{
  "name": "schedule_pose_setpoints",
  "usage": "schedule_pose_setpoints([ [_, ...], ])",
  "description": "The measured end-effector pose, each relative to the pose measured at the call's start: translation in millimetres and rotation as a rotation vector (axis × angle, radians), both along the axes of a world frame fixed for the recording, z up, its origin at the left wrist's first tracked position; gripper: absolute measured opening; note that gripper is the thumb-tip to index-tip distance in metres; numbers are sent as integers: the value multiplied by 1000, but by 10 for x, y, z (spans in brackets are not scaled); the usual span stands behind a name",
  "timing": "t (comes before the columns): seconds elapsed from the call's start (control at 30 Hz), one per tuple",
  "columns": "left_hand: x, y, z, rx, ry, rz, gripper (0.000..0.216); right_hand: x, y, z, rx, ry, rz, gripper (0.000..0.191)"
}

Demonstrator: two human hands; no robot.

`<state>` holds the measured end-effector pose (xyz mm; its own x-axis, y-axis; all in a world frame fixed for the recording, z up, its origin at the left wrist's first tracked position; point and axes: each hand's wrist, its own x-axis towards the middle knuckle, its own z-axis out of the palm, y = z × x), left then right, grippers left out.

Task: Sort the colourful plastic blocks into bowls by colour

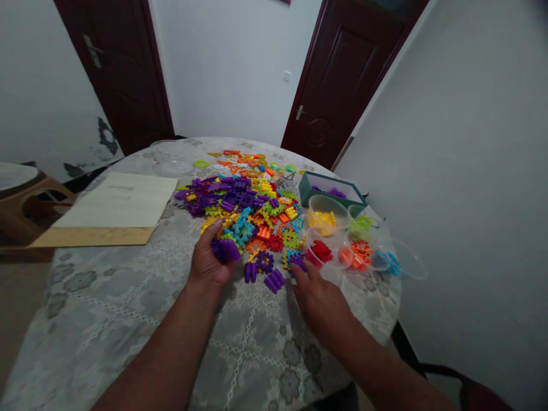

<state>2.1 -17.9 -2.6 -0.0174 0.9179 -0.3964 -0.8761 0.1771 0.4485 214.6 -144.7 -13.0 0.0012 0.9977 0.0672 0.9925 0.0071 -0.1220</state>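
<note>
A big heap of colourful plastic interlocking blocks [250, 205] covers the middle of a round table [128, 319]. My left hand [209, 260] lies palm up at the heap's near edge, fingers curled round a bunch of purple blocks [226, 250]. My right hand [317, 297] rests flat on the cloth, its fingertips at a purple block [297, 261]. Loose purple blocks [274, 279] lie between the two hands.
Clear plastic bowls hold sorted blocks: yellow [324, 220], red [321, 251], orange [359, 254], green [362, 224], blue [391, 264]. A teal box [329, 188] with purple pieces stands behind them. Cardboard sheets [115, 208] lie at the left. Two dark doors stand behind.
</note>
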Motion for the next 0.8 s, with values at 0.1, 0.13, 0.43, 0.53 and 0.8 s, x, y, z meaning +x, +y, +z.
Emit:
schedule_pose_setpoints([
  [0.1, 9, -10, -3, 7, -2, -4, 20, -54, -4, -129, -33, -78, -66, 54],
  [0.13, 9, -14, -3, 7, -4, -6, 19, -58, 17, -143, -32, -82, -74, 54],
  [0.43, 18, -19, 22, 25, -23, -5, 18, -134, 402, -280, 65, 180, 69, 49],
  [0.53, 33, -36, 64, 47, -47, 17, 14, -204, 528, -263, 115, 458, 213, 36],
  [0.8, 35, -47, 63, 29, -88, 16, 13, -159, 538, -306, 260, 683, 111, 15],
])
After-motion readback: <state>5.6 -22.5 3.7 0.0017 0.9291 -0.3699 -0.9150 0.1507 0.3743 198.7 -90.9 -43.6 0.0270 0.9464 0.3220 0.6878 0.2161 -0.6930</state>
